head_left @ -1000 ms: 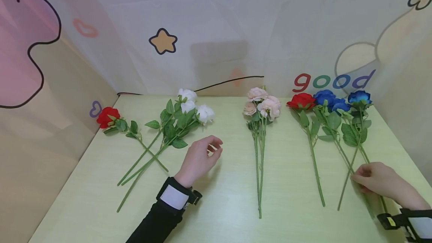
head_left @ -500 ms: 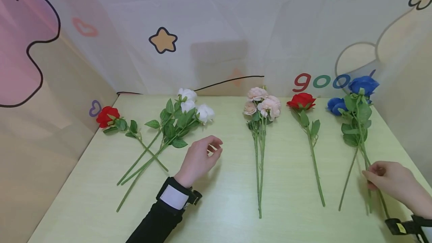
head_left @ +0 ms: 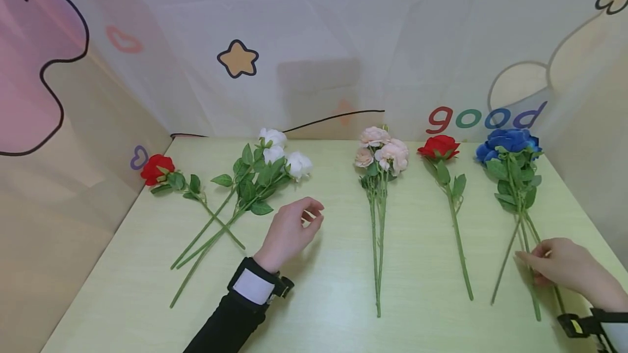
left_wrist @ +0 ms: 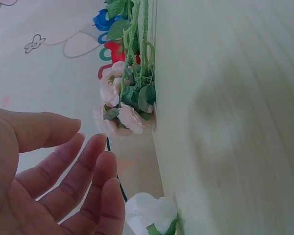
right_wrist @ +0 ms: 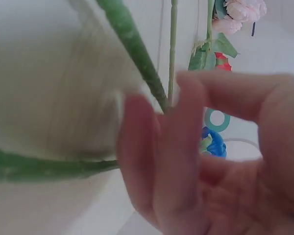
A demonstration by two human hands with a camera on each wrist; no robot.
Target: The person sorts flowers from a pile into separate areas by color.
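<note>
In the head view my right hand [head_left: 564, 266] is at the lower stems of the blue roses [head_left: 510, 143], at the right. Its thumb and curled fingers are around one rose's green stem [head_left: 535, 304]; the right wrist view shows that stem [right_wrist: 132, 44] passing behind the fingers [right_wrist: 179, 122]. The blue heads lie bunched together. My left hand [head_left: 291, 230] hovers above the table with loosely bent fingers and holds nothing. White roses [head_left: 282, 157] lie nearest to it, their stems crossed by that of a red rose [head_left: 158, 170].
Pale pink flowers [head_left: 385, 151] lie mid-table with stems toward me. Another red rose [head_left: 439, 147] lies between them and the blue ones. The pale table [head_left: 319, 309] meets a printed cloth backdrop [head_left: 319, 26] behind and at both sides.
My right hand has brought a blue rose rightward, lifted it beside the other blue ones, then lowered it among them. My left hand stays where it was.
</note>
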